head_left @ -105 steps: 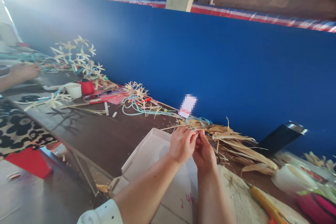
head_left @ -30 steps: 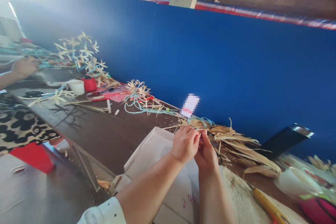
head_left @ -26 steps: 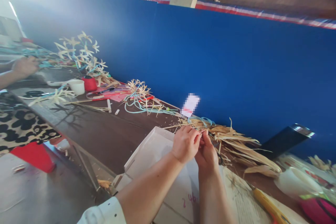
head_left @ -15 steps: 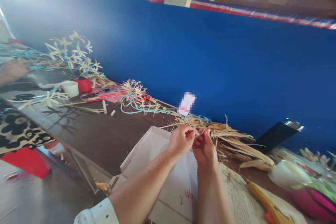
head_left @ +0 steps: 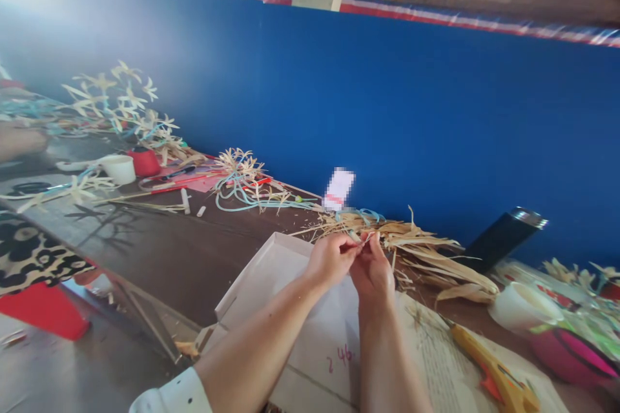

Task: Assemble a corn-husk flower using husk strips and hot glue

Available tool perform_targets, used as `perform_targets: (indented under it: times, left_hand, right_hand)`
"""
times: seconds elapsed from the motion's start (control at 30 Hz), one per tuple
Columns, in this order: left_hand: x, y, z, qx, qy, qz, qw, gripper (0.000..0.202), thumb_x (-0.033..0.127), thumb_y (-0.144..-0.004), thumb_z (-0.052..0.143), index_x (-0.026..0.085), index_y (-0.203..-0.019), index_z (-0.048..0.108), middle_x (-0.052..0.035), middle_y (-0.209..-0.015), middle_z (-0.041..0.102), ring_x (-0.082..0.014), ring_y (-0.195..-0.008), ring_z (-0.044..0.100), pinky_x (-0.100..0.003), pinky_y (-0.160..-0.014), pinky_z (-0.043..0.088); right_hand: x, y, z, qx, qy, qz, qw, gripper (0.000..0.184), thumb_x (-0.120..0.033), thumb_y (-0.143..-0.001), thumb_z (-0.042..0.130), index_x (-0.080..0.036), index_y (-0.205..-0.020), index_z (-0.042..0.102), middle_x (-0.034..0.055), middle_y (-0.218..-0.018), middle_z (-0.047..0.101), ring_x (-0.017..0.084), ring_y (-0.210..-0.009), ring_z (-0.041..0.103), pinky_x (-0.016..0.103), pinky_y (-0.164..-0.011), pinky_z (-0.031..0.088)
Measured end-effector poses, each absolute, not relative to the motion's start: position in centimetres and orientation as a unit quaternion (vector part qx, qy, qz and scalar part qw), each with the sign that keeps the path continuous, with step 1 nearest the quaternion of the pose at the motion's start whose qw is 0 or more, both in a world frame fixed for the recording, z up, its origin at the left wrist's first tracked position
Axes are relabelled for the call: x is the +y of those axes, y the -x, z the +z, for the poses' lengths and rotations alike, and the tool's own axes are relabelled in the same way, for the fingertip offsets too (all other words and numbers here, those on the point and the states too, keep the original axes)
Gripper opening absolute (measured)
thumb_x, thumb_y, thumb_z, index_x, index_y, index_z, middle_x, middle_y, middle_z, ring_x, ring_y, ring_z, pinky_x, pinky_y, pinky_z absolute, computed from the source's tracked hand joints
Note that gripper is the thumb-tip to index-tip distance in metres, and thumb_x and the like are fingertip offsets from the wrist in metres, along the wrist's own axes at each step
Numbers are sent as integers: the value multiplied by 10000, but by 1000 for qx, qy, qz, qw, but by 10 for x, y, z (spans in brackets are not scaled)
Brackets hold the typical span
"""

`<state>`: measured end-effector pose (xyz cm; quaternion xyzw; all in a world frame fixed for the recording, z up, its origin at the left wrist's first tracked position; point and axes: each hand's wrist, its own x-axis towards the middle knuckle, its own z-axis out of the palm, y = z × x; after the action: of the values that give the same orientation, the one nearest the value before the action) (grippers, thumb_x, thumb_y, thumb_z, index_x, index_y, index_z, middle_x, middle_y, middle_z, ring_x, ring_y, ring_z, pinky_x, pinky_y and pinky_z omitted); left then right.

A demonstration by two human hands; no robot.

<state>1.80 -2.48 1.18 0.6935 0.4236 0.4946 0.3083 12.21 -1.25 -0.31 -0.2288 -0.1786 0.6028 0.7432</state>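
My left hand (head_left: 330, 259) and my right hand (head_left: 372, 271) meet fingertip to fingertip above a flat white cardboard box (head_left: 271, 271). Both pinch a thin pale straw strip (head_left: 364, 240) between them, too small to make out well. Just behind my hands lies a heap of dried straw leaves (head_left: 426, 258) on the dark wooden table (head_left: 165, 245).
A black flask (head_left: 504, 242) leans on the blue wall at right. A white cup (head_left: 520, 306), a pink bowl (head_left: 571, 355) and a yellow cutter (head_left: 494, 371) lie at right. Straw flowers (head_left: 116, 100), blue cords (head_left: 242, 190), a red cup (head_left: 144, 161) and another person's hand (head_left: 19, 142) are at left.
My view has shifted slightly, so everything slid left and down. My hands stay pinched together on the straw strip, their fingers working a little.
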Motion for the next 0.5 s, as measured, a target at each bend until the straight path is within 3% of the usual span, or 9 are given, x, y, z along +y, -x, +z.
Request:
perform_targets:
  times: [0.23,0.5]
  left_hand:
    - [-22,-17,11,430,-684,471,354,333,443,-775,508,170,-775,699,-4,-656,649,-119,-614,553,-199,-547,362]
    - [-21,-18,11,421,-660,455,424,327,441,-749,538,158,-745,701,2,-564,600,-91,-501,487,-187,-483,348]
  right_hand:
    - [-11,-125,-6,-179,241,585,753,123,-300,-722,690,-209,-758,615,-60,-698,632,76,-613,585,213,-623,497]
    - [-11,-128,-5,-186,255,595,739,167,-342,-699,699,-220,-748,596,-69,-634,607,80,-538,555,216,-503,449]
